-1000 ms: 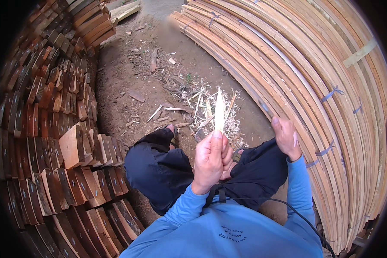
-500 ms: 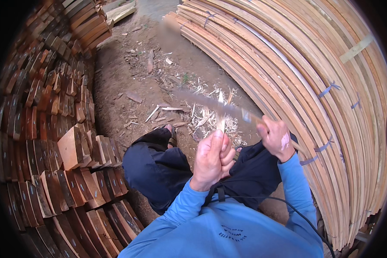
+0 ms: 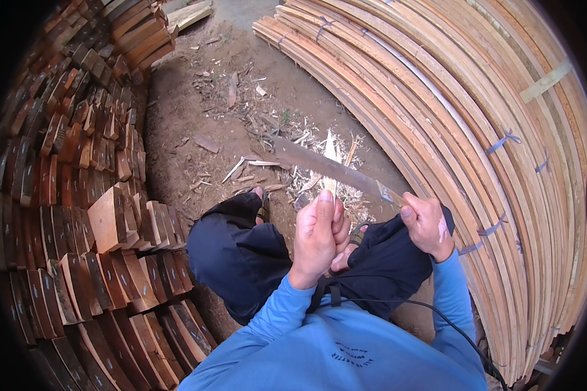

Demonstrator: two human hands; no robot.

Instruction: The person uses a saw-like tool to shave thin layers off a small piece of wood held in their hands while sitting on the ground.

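Observation:
My left hand [image 3: 316, 236] is closed round a short pale wooden stick [image 3: 331, 144], its pointed end standing out beyond the thumb. In my right hand [image 3: 428, 227] is the handle of a machete [image 3: 306, 158], fingers wrapped round it. The long grey blade reaches leftward across the stick just above my left thumb, hiding part of it. Some wrapping shows where the blade meets the handle. Whether the edge bites into the wood cannot be made out.
Pale shavings [image 3: 355, 203] and wood scraps litter the dirt ground between my feet and beyond. Stacked short boards [image 3: 107, 218] rise on the left. Long wooden strips [image 3: 398, 124], tied in bundles, lie along the right. A black cable [image 3: 430, 304] crosses my right side.
My right hand has moved down and slightly right. The machete blade, blurred before, is now sharp and lies lower across the stick, closer to my left thumb. My left hand keeps its grip.

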